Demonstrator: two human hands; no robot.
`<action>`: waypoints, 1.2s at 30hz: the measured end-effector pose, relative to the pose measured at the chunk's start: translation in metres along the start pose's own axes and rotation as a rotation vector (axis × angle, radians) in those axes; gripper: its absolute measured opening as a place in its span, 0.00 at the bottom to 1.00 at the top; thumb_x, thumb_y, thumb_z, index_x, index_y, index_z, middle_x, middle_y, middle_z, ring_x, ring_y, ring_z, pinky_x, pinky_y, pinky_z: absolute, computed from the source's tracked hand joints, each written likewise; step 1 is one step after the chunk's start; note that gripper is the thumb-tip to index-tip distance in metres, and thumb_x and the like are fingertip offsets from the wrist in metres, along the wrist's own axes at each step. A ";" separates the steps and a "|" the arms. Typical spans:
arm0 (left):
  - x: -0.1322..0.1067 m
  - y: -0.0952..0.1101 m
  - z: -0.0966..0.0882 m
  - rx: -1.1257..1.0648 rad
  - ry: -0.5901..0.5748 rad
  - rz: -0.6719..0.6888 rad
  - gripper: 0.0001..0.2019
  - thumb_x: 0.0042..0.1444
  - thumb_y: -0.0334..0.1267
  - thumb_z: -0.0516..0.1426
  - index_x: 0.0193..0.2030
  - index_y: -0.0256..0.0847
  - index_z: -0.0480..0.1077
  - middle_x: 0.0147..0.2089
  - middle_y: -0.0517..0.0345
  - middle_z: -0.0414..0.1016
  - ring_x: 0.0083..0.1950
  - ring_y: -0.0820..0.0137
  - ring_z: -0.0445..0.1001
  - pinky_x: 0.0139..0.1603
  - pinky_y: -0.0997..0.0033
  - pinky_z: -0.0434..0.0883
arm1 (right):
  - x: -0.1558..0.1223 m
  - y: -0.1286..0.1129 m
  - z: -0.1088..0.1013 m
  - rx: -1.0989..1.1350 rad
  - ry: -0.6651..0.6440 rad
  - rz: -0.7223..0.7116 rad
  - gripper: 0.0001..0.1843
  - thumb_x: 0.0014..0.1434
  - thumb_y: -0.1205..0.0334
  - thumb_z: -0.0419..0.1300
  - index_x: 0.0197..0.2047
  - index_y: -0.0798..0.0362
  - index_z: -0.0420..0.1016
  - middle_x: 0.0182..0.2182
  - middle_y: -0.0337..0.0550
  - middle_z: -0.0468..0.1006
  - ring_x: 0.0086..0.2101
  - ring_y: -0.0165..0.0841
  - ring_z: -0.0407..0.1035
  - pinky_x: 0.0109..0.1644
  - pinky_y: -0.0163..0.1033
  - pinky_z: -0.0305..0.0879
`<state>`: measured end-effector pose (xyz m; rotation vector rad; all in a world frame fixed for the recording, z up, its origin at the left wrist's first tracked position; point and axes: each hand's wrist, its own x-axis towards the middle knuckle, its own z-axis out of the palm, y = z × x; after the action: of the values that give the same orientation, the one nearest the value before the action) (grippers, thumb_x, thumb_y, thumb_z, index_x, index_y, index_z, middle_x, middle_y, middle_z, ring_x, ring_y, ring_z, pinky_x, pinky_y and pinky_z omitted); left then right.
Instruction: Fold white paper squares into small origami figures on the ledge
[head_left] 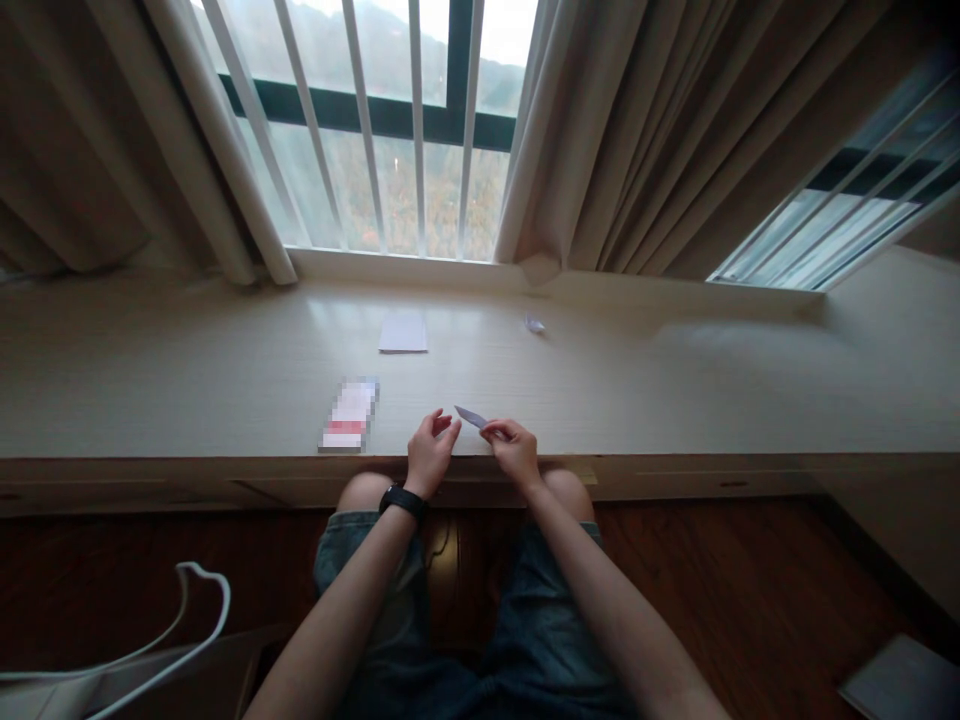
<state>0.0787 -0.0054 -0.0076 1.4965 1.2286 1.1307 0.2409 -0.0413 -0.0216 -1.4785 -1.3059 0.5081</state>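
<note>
My right hand (513,449) pinches a small folded, pale purple piece of paper (470,416) just above the front edge of a low cream window ledge (225,370). My left hand (430,450), with a black watch on its wrist, hovers close beside the paper with fingers loosely curled and apart, holding nothing. Both hands are over my knees, near the ledge's front edge.
A white sheet stack (403,332) lies further back on the ledge, a small folded paper shape (534,324) to its right, and a red-and-white packet (349,414) left of my hands. Curtains and a barred window stand behind. A white bag handle (196,610) lies on the wooden floor at lower left.
</note>
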 end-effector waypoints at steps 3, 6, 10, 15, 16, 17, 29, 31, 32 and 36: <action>0.003 0.008 0.006 -0.263 -0.077 -0.141 0.22 0.56 0.48 0.60 0.52 0.35 0.67 0.46 0.45 0.78 0.46 0.63 0.78 0.49 0.62 0.75 | -0.007 -0.015 0.007 -0.001 0.018 -0.016 0.08 0.58 0.56 0.59 0.34 0.49 0.77 0.37 0.44 0.80 0.40 0.37 0.74 0.48 0.41 0.69; 0.004 0.015 0.008 -0.436 -0.084 -0.244 0.21 0.56 0.46 0.60 0.51 0.34 0.66 0.45 0.46 0.77 0.42 0.65 0.80 0.45 0.61 0.77 | -0.011 -0.028 0.009 -0.029 -0.033 -0.025 0.08 0.59 0.54 0.59 0.37 0.48 0.76 0.39 0.44 0.80 0.42 0.38 0.74 0.51 0.44 0.69; 0.007 0.017 0.001 -0.483 -0.122 -0.271 0.21 0.54 0.45 0.62 0.50 0.36 0.67 0.46 0.47 0.77 0.45 0.66 0.79 0.46 0.62 0.77 | -0.009 -0.035 0.004 0.081 -0.112 0.024 0.18 0.59 0.53 0.59 0.52 0.48 0.70 0.42 0.45 0.80 0.41 0.37 0.75 0.47 0.42 0.71; 0.007 0.012 -0.006 -0.509 -0.189 -0.310 0.25 0.50 0.45 0.66 0.52 0.35 0.69 0.45 0.47 0.78 0.44 0.66 0.79 0.46 0.63 0.77 | 0.005 -0.036 -0.002 -0.097 -0.258 0.010 0.11 0.60 0.54 0.58 0.41 0.49 0.78 0.35 0.43 0.81 0.34 0.35 0.75 0.39 0.38 0.69; 0.006 0.012 -0.007 -0.506 -0.200 -0.318 0.26 0.49 0.45 0.66 0.52 0.34 0.70 0.45 0.46 0.79 0.43 0.66 0.79 0.45 0.64 0.78 | 0.007 -0.037 -0.002 -0.145 -0.272 -0.001 0.11 0.60 0.55 0.57 0.39 0.50 0.79 0.34 0.42 0.82 0.33 0.35 0.75 0.39 0.38 0.68; 0.005 0.011 -0.007 -0.501 -0.211 -0.324 0.26 0.49 0.46 0.66 0.52 0.34 0.70 0.44 0.46 0.79 0.42 0.66 0.79 0.44 0.64 0.78 | 0.009 -0.038 -0.003 -0.188 -0.274 -0.008 0.11 0.61 0.56 0.57 0.38 0.50 0.79 0.33 0.42 0.82 0.32 0.35 0.74 0.38 0.37 0.67; 0.003 0.009 -0.006 -0.220 -0.310 -0.165 0.25 0.50 0.44 0.64 0.54 0.35 0.72 0.41 0.49 0.81 0.41 0.63 0.79 0.40 0.66 0.77 | 0.016 -0.038 -0.005 -0.304 -0.312 0.016 0.09 0.58 0.60 0.59 0.37 0.49 0.81 0.31 0.39 0.82 0.32 0.32 0.74 0.35 0.32 0.62; 0.003 0.011 -0.006 -0.032 -0.283 -0.085 0.21 0.51 0.38 0.63 0.53 0.37 0.73 0.41 0.50 0.81 0.40 0.64 0.79 0.39 0.69 0.75 | 0.015 -0.037 -0.003 -0.294 -0.307 0.024 0.08 0.57 0.61 0.59 0.35 0.50 0.80 0.30 0.39 0.82 0.31 0.31 0.74 0.35 0.32 0.62; 0.002 0.013 -0.006 0.057 -0.262 -0.054 0.20 0.51 0.35 0.62 0.52 0.38 0.74 0.40 0.51 0.81 0.40 0.65 0.79 0.39 0.70 0.75 | 0.014 -0.037 -0.002 -0.292 -0.306 0.026 0.07 0.57 0.62 0.59 0.34 0.50 0.80 0.30 0.39 0.82 0.30 0.31 0.73 0.34 0.32 0.61; 0.000 0.021 -0.007 0.283 -0.199 0.007 0.13 0.52 0.32 0.58 0.44 0.39 0.78 0.37 0.53 0.81 0.39 0.66 0.79 0.38 0.72 0.71 | 0.011 -0.040 0.002 -0.302 -0.287 0.033 0.06 0.56 0.62 0.60 0.32 0.51 0.78 0.28 0.39 0.81 0.29 0.30 0.73 0.33 0.31 0.59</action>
<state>0.0762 -0.0075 0.0139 1.7787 1.2825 0.8124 0.2250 -0.0368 0.0160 -1.7234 -1.6411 0.5787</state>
